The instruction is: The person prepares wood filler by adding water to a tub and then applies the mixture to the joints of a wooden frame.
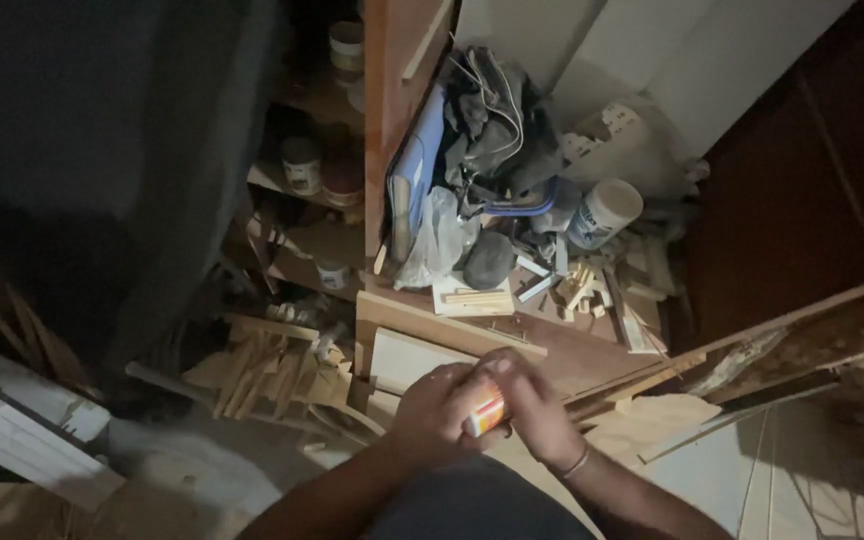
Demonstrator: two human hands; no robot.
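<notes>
Both my hands meet low in the middle of the head view, closed around a small box with white, orange and yellow sides (pixel 487 410). My left hand (pixel 437 405) wraps it from the left. My right hand (pixel 537 410), a thin bracelet on its wrist, covers it from the right and above. Most of the box is hidden by my fingers. Beneath my hands lie wooden boards and a pale panel (pixel 407 358).
A cluttered wooden surface ahead carries a white tub (pixel 604 212), a heap of dark cloth and straps (pixel 497 125), a clear plastic bag (pixel 437 240) and small wood offcuts (pixel 577 285). Shelves with jars (pixel 302 165) stand left. Long wooden strips (pixel 752 340) lean at the right. Scrap wood (pixel 252 370) litters the floor.
</notes>
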